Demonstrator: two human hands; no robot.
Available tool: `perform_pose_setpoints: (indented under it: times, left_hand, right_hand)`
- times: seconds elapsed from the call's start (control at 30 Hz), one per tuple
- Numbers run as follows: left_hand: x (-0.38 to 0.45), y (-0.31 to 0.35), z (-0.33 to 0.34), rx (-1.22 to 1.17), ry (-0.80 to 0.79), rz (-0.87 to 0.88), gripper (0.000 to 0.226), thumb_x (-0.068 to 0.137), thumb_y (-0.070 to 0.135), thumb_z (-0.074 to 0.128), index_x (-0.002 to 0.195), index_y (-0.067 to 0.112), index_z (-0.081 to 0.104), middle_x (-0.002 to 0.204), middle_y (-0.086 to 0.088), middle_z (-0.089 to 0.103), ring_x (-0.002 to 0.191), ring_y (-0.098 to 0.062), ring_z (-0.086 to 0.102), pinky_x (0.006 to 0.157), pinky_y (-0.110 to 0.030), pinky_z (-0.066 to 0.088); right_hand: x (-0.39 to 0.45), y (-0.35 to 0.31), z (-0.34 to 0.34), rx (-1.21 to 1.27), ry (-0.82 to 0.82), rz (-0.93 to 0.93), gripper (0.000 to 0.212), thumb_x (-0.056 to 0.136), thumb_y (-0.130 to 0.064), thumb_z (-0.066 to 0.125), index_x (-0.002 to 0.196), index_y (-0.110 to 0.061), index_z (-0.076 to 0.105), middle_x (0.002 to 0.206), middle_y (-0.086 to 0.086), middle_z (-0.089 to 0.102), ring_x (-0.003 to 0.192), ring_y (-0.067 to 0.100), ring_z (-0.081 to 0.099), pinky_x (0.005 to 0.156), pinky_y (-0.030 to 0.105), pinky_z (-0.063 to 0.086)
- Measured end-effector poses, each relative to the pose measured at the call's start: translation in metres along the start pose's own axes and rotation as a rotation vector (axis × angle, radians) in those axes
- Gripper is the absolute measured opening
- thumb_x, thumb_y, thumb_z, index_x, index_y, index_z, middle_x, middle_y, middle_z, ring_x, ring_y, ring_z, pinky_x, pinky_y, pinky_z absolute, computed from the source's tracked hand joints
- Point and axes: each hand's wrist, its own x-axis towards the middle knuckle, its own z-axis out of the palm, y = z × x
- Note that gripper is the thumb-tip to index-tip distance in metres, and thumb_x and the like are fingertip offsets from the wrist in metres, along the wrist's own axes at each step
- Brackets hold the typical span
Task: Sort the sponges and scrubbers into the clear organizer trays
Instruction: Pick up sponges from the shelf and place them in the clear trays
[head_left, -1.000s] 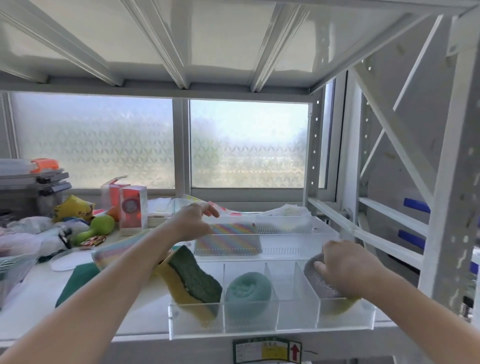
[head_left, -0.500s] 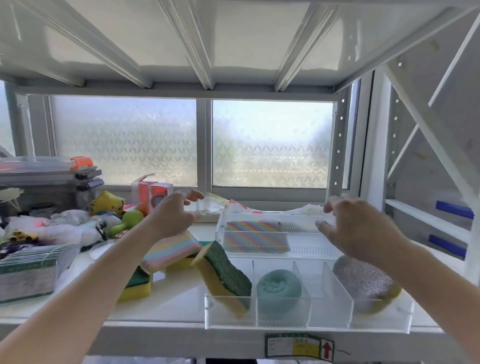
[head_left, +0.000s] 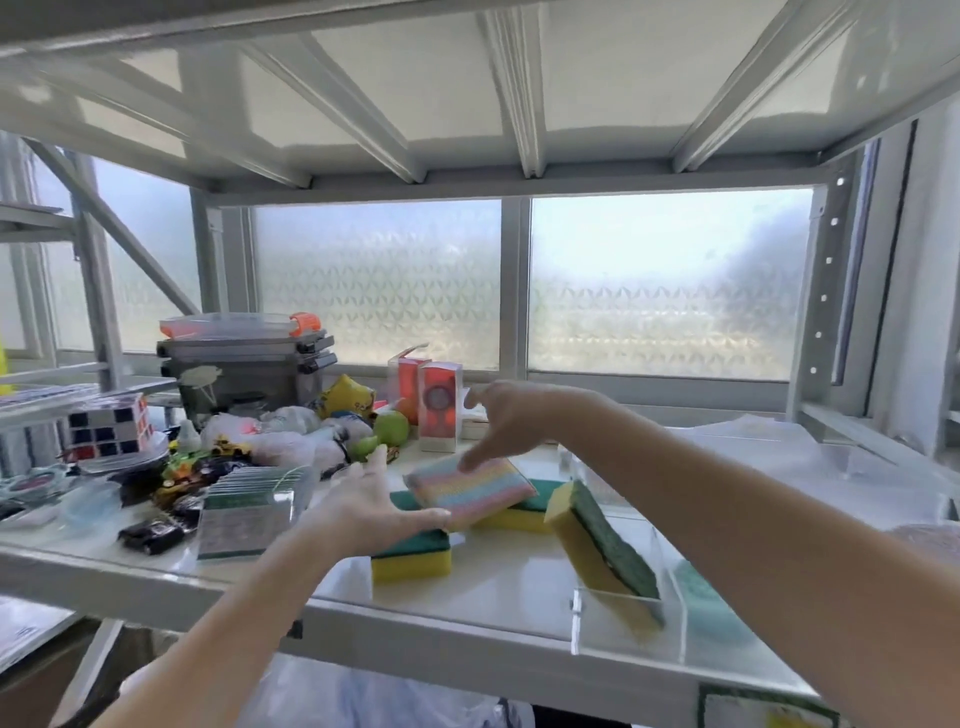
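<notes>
A pastel striped sponge (head_left: 470, 490) lies on top of two yellow-and-green sponges (head_left: 413, 560) in the middle of the shelf. My right hand (head_left: 506, 421) reaches across with fingers spread, fingertips touching the striped sponge's far edge. My left hand (head_left: 371, 501) is open, palm up, just left of that sponge, over the nearer yellow-and-green one. Another yellow-and-green sponge (head_left: 605, 556) leans tilted in the left compartment of the clear organizer tray (head_left: 623, 642) at the right. A teal scrubber (head_left: 711, 605) sits in the compartment beside it, partly hidden by my right arm.
A pack of flat scrub pads (head_left: 249, 506) stands left of my left hand. Behind are orange boxes (head_left: 439, 410), a green toy (head_left: 387, 431), plastic bags, a puzzle cube (head_left: 109, 426) and stacked grey cases (head_left: 244, 364). The shelf's front edge (head_left: 415, 623) runs below.
The view has swung left. Both hands moved left from the trays to the striped sponge; my right hand left the silver scrubber in the right compartment.
</notes>
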Motion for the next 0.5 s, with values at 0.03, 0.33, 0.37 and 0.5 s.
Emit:
perform_pose_setpoints:
  times: [0.03, 0.33, 0.37, 0.5]
  left_hand:
    - [-0.003, 0.0, 0.007, -0.016, -0.025, -0.014, 0.129, 0.056, 0.076, 0.064, 0.149, 0.02, -0.006, 0.159, -0.011, 0.006, 0.145, -0.026, 0.016, 0.114, -0.039, 0.024]
    - [-0.013, 0.011, 0.038, 0.005, 0.059, -0.03, 0.122, 0.069, 0.07, 0.057, 0.147, 0.015, -0.019, 0.158, -0.018, -0.006, 0.141, -0.03, 0.027, 0.107, -0.035, 0.033]
    - [-0.012, 0.01, 0.038, 0.002, 0.067, -0.031, 0.121, 0.069, 0.069, 0.058, 0.147, 0.015, -0.018, 0.158, -0.017, -0.003, 0.14, -0.029, 0.028, 0.107, -0.035, 0.033]
    - [-0.01, 0.004, 0.035, -0.015, 0.114, -0.025, 0.117, 0.069, 0.06, 0.06, 0.147, 0.016, -0.015, 0.155, -0.014, 0.017, 0.134, -0.027, 0.037, 0.105, -0.035, 0.039]
  right_hand:
    - [0.01, -0.004, 0.005, -0.052, -0.086, -0.02, 0.092, 0.074, -0.044, 0.074, 0.147, -0.017, 0.026, 0.149, 0.005, 0.038, 0.132, 0.025, 0.041, 0.107, 0.036, 0.037]
    - [0.047, -0.011, 0.047, -0.435, -0.37, -0.056, 0.114, 0.066, -0.033, 0.083, 0.152, -0.021, 0.009, 0.156, 0.005, 0.025, 0.138, 0.027, 0.034, 0.11, 0.043, 0.036]
    - [0.049, -0.01, 0.049, -0.435, -0.358, -0.065, 0.113, 0.065, -0.033, 0.083, 0.151, -0.021, 0.011, 0.155, 0.004, 0.027, 0.137, 0.027, 0.036, 0.109, 0.043, 0.037]
    - [0.051, -0.009, 0.046, -0.39, -0.264, -0.108, 0.102, 0.064, -0.037, 0.082, 0.146, -0.019, 0.024, 0.141, 0.004, 0.044, 0.123, 0.026, 0.048, 0.101, 0.039, 0.044]
